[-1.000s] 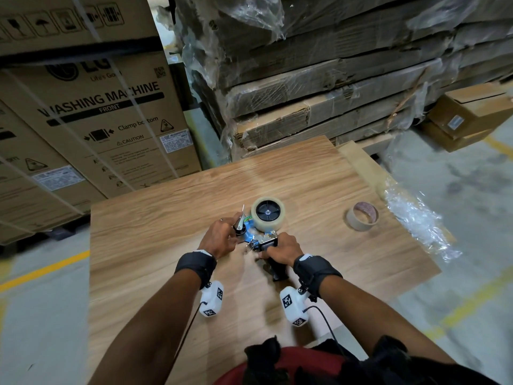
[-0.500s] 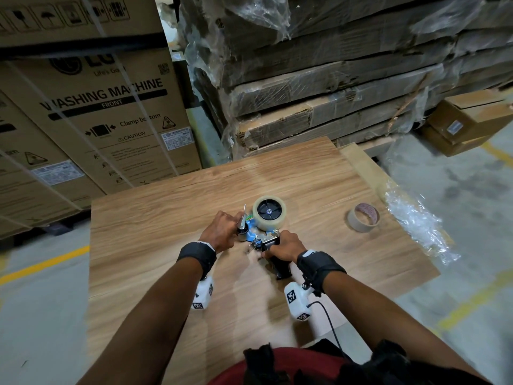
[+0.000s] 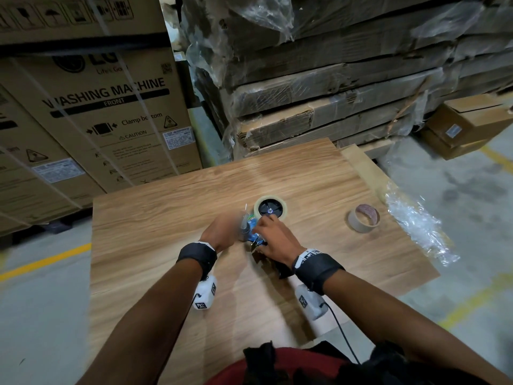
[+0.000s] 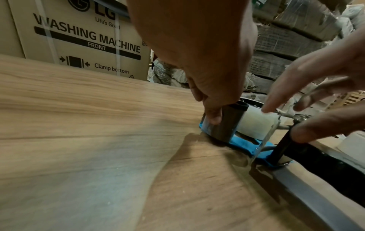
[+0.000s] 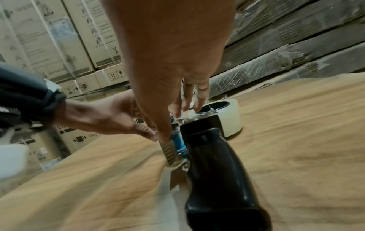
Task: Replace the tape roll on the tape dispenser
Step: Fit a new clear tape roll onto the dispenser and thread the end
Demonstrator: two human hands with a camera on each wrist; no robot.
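The dispenser (image 3: pixel 259 240) is laid on its side on the table (image 3: pixel 166 207), with the clear roll (image 3: pixel 270 209) seated on its hub at the far end and the black handle (image 5: pixel 217 164) pointing back toward the person. The dark roller (image 4: pixel 229 123) at the dispenser's front is pinched by the left hand (image 3: pixel 224 230), the thumb (image 4: pixel 212 112) being pressed against its near side; the other fingers are hidden behind it, so their hold is probably a wrap. The right hand (image 3: pixel 273 240) is held over the frame with fingers spread and nearly straight, and its fingertips (image 5: pixel 197 106) are set at the roll's near rim. An old roll (image 3: pixel 363 218) is seen well apart to the right.
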